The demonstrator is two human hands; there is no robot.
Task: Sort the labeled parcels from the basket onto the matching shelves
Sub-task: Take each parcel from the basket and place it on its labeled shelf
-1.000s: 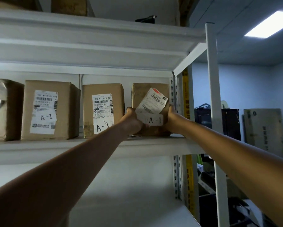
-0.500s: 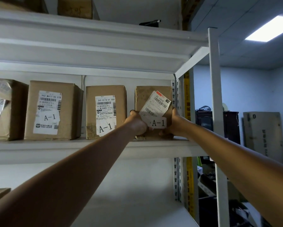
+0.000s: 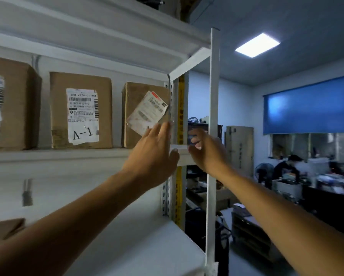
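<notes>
- Your left hand point(image 3: 154, 150) is spread, fingers straight, in front of the rightmost parcel point(image 3: 145, 114) and gripping nothing.
- Your right hand point(image 3: 205, 150) hangs just beside the shelf's end, fingers loosely curled and empty.
- The rightmost parcel stands upright on the shelf point(image 3: 57, 155) at its right end (its label sits tilted, the lower part hidden by your hand).
- Beside it stands a parcel marked A-1 point(image 3: 81, 110).
</notes>
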